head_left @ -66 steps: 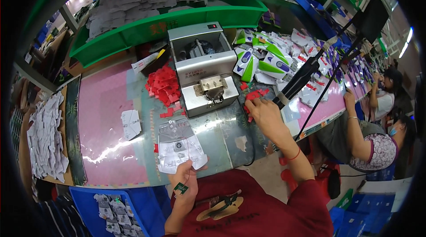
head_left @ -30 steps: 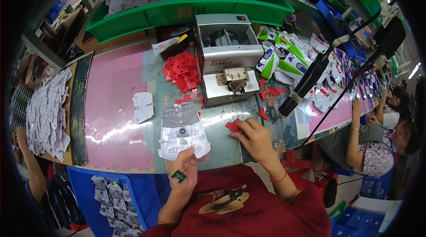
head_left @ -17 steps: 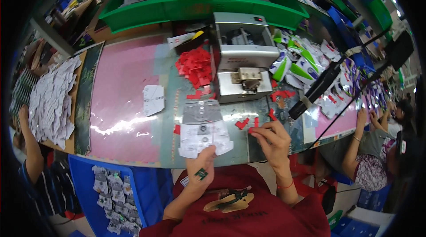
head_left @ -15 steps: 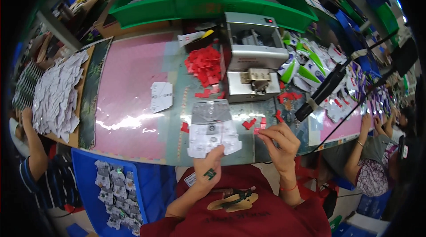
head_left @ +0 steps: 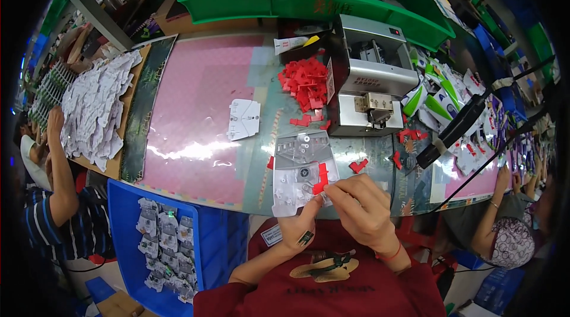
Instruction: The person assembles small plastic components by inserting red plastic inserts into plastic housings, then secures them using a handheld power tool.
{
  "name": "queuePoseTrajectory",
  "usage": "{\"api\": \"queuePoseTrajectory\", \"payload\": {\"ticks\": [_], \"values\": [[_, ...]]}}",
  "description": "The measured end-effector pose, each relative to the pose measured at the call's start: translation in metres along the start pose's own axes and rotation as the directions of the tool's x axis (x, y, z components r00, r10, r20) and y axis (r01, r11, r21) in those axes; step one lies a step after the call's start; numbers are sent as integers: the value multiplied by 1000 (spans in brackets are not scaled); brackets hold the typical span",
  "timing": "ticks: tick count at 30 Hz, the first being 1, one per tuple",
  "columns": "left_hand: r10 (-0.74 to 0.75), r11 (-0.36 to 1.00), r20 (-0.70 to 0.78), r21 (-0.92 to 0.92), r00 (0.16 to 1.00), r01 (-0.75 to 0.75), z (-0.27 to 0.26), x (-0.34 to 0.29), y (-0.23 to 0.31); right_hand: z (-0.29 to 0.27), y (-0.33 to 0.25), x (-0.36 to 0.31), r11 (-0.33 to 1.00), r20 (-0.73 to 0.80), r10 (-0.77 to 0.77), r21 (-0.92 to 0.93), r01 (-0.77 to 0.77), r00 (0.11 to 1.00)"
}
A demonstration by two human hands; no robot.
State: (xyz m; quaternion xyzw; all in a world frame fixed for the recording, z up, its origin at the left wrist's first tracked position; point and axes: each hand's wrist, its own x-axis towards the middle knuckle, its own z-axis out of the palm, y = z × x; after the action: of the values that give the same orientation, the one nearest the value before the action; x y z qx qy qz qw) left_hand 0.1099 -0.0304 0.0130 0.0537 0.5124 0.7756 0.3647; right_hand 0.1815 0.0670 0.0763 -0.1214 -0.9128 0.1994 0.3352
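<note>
In front of me a grey-and-white plastic housing half (head_left: 292, 176) lies inner side up. My left hand (head_left: 298, 231) is closed on its near edge, thumb on top. The fingers of my right hand (head_left: 363, 209) pinch a small L-shaped red plastic part (head_left: 321, 179) over the housing's right side; whether it touches the housing I cannot tell. Beyond the housing is a heap of matching red parts (head_left: 304, 82), with a few loose ones around it. A silver-and-black benchtop machine (head_left: 379, 73) stands to the right of that heap. Left of it, a white plastic panel (head_left: 244, 120) lies on the table.
Across the back is a green bin (head_left: 314, 5) of grey-white parts. White parts (head_left: 95, 109) are heaped at left, green-and-white shells (head_left: 442, 94) at right. A black rod-shaped tool (head_left: 451, 133) slants in from the right. A blue crate (head_left: 151, 192) holds housings below left. People work on both sides.
My right hand has moved left with the red part, bringing it from beside the housing to over it. My left hand still holds the housing. The whole view has shifted somewhat.
</note>
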Motion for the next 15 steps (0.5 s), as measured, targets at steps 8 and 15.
{"api": "queuePoseTrajectory", "payload": {"ticks": [8,15], "values": [[132,991,31,-36,991,-131,3,-3,-2,2,-1,0,990,53,-53,-127,60,997],[206,979,91,-19,974,-205,0,-1,-5,1,1,3,983,121,-123,-118,137,985]]}}
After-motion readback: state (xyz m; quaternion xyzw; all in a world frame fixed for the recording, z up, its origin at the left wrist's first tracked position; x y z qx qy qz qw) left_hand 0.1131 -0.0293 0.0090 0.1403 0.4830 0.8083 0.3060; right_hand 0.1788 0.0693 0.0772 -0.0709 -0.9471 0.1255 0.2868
